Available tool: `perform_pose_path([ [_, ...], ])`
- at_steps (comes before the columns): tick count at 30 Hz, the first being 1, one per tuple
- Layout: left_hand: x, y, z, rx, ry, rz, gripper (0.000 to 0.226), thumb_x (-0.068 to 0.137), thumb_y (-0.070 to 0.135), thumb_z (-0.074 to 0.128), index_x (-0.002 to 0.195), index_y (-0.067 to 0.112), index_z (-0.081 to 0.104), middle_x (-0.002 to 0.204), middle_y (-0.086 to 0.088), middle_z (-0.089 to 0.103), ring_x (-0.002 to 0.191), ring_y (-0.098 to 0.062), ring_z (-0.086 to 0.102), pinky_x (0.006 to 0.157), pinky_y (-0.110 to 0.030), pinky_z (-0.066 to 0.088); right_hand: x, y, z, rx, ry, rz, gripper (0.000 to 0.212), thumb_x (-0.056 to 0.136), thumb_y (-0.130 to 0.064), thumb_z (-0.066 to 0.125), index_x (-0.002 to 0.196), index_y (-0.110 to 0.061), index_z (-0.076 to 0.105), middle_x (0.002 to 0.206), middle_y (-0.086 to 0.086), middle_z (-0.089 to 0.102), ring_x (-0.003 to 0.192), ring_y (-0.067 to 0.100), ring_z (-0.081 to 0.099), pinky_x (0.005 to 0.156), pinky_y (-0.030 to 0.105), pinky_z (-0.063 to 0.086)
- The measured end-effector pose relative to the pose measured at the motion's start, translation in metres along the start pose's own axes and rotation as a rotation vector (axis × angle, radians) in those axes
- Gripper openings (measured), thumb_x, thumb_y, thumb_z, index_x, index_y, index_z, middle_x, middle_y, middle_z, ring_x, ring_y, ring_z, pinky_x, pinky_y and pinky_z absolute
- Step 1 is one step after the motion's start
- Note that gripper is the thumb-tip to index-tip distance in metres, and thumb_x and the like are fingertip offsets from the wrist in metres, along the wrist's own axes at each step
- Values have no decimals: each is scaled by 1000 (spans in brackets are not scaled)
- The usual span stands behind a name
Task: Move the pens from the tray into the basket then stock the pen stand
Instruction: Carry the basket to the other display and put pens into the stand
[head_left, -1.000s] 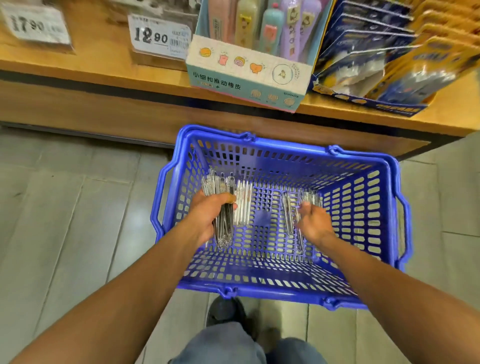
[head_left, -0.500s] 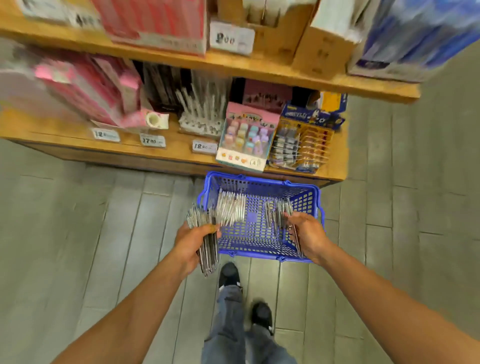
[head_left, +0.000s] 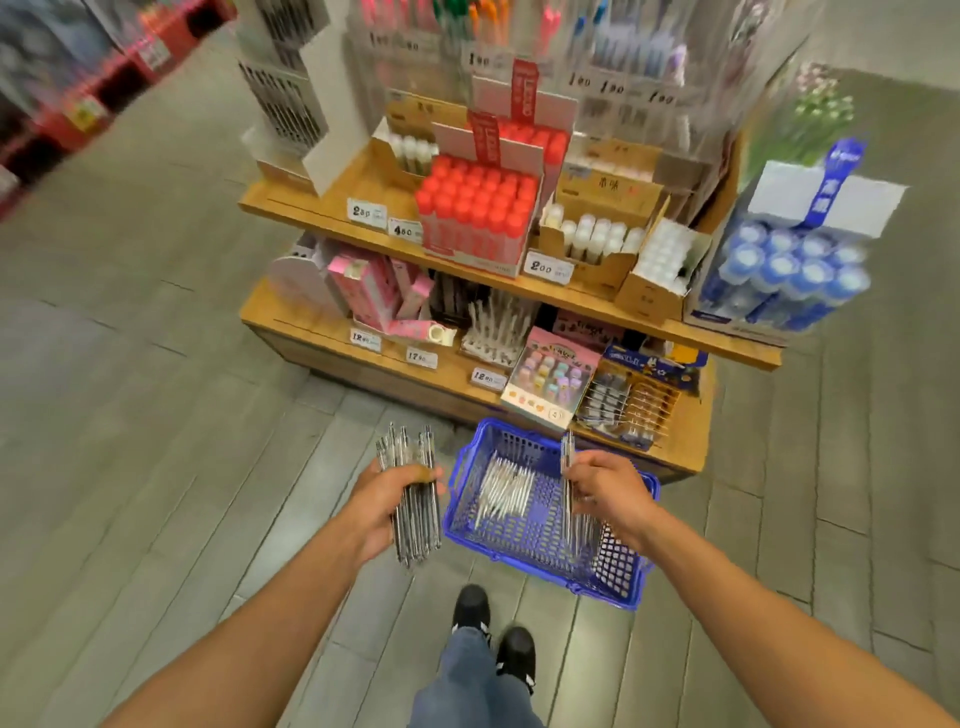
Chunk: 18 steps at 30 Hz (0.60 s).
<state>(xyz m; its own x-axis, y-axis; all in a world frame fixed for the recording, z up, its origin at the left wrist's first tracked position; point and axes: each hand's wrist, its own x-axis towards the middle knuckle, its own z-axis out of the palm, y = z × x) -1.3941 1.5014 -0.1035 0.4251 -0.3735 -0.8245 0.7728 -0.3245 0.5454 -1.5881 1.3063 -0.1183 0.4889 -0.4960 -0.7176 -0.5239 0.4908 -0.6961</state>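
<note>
Ahead of and above both hands, a two-tier wooden shelf unit (head_left: 467, 270) stacked with boxed stationery: red-capped tubes (head_left: 475, 200), white-capped ones, blue bottles (head_left: 789, 270) off to the right, price tags along the edges. Higher up and blurred, clear racks of upright pens (head_left: 467, 31), probably the pen stand to be stocked, though hard to say for sure. Underfoot, grey plank-tile floor (head_left: 156, 415), dark shoes and jeans at the bottom edge. Down on that floor, between the two hands and partly beneath the right one, the blue basket (head_left: 618, 571), with a loose heap of pens (head_left: 501, 491) lying inside. No tray anywhere in view, so the first half of the job looks done. Stocking phase under way by the look of it: left hand (head_left: 392, 501) curled tight round a thick bundle of pens (head_left: 410, 493), just left of the basket rim and clear of it; right hand (head_left: 608, 491) over the basket's right side, grip closed on a thinner bunch of pens (head_left: 570, 493), tips pointing up. Left to do, judging from here: both handfuls up into the stand, then back down for the heap waiting in the basket.
</note>
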Motion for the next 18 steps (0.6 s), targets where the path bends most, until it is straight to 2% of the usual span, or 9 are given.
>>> perform_pose_path([
  [4,-24,13,-21,-91,4,-18,10,87,0,63,92,-4,71,73,-15,71,60,-17,71,52,-26,58,-16,-31,23,-58,-82,-15,6,89,-4,60,87,-10,60,69,1,51,56,11,50,55,27,48],
  [9,-37,35,-57,-221,22,11,14,89,0,60,97,-7,69,78,-17,72,63,-20,73,49,-28,57,-29,-71,61,-132,-136,-75,13,87,-1,60,94,-12,59,69,2,49,61,13,50,58,29,49],
  [13,-36,60,-92,-290,28,34,11,89,-2,57,89,-6,68,78,-15,73,65,-21,73,53,-31,60,-34,-103,103,-145,-173,-103,12,90,2,56,97,-8,55,67,2,46,57,11,48,58,30,50],
  [18,-25,107,-140,-272,39,50,9,85,-5,60,88,-6,69,76,-16,72,62,-22,73,51,-29,59,-29,-139,173,-164,-168,-138,6,96,-4,50,101,-4,53,64,3,41,60,13,43,62,32,48],
])
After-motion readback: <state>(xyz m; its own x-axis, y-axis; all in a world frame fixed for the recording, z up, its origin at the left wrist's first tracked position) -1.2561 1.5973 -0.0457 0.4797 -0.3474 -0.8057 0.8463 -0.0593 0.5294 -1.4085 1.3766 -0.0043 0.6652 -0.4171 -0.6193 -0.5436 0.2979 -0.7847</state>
